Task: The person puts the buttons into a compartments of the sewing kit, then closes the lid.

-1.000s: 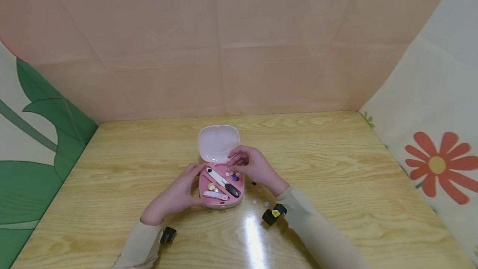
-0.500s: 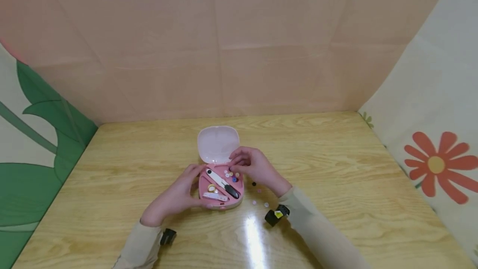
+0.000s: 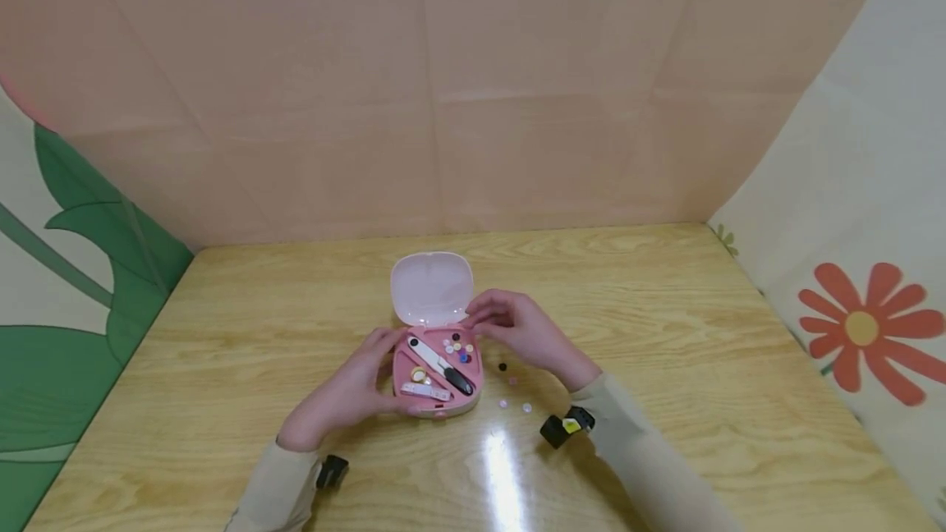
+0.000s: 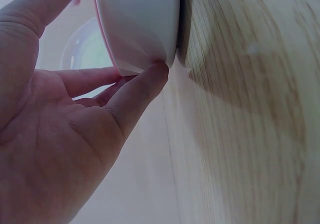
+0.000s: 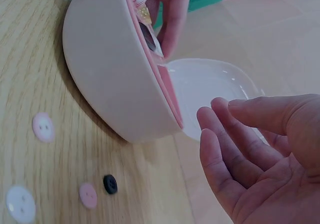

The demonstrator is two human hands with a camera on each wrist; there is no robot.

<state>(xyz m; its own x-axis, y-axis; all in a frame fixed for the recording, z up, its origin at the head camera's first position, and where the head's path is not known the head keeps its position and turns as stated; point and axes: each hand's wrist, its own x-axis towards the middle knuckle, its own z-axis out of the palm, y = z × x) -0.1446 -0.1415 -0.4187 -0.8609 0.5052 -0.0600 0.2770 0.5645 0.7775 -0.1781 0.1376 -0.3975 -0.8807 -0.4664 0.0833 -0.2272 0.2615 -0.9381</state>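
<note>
A pink-and-white sewing box (image 3: 470, 405) stands on the table with its pale lid (image 3: 432, 290) raised. My left hand (image 3: 353, 384) grips the box's left side, thumb at the front and fingers behind; the left wrist view shows fingertips on its white wall (image 4: 137, 24). Inside lie a white tool with a black end (image 3: 441, 366), a white strip with red marks (image 3: 426, 391), a gold-rimmed round piece (image 3: 419, 374) and several small buttons (image 3: 456, 347). My right hand (image 3: 521, 328) hovers by the back right corner, fingers loosely bent and holding nothing.
Loose buttons lie on the table right of the box: a black one (image 5: 110, 184), a pink one (image 5: 88, 195), a pale pink one (image 5: 43, 127) and a white one (image 5: 21, 204). A pink cloth backdrop (image 3: 443, 105) rises behind the table (image 3: 628, 286).
My right hand has drawn back to the right from the button compartment, where a black button now shows among the others. The left hand keeps its grip on the box.
</note>
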